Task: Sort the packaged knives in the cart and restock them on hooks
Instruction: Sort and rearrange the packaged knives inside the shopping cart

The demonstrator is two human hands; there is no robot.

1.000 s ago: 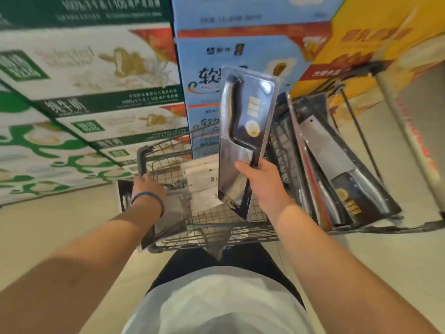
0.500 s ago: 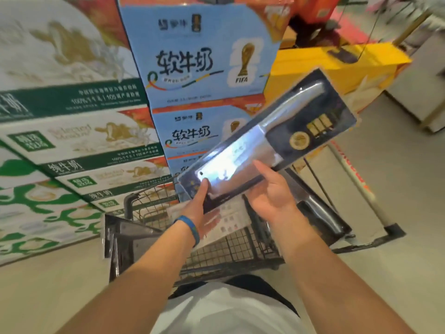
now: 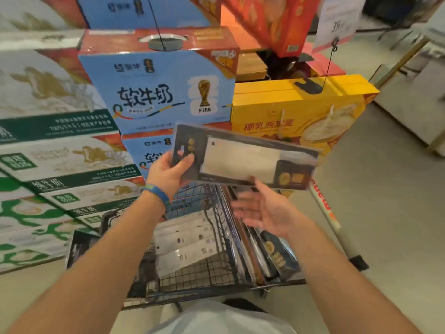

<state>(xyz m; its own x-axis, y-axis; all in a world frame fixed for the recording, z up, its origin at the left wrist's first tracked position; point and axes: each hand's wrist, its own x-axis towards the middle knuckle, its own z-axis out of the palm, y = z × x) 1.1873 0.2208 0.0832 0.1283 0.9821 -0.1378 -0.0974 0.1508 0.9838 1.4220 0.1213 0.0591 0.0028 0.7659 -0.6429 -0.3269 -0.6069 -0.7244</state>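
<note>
I hold one knife pack (image 3: 240, 160) mid-frame above the cart (image 3: 192, 276), face toward me. Its long axis runs left to right and dips a little at the right. My left hand (image 3: 168, 172) grips its left end, thumb on the front. My right hand (image 3: 267, 210) is open, palm up, just under the lower edge. With the blur, I cannot tell whether a fingertip touches it. Other packs (image 3: 274, 254) stand in the cart at lower right. No hooks are in view, so I judge the left hand carries the pack onward.

L hand (image 3: 168, 172) raised, thumb clamped; R hand (image 3: 267, 210) splayed, palm up.
</note>
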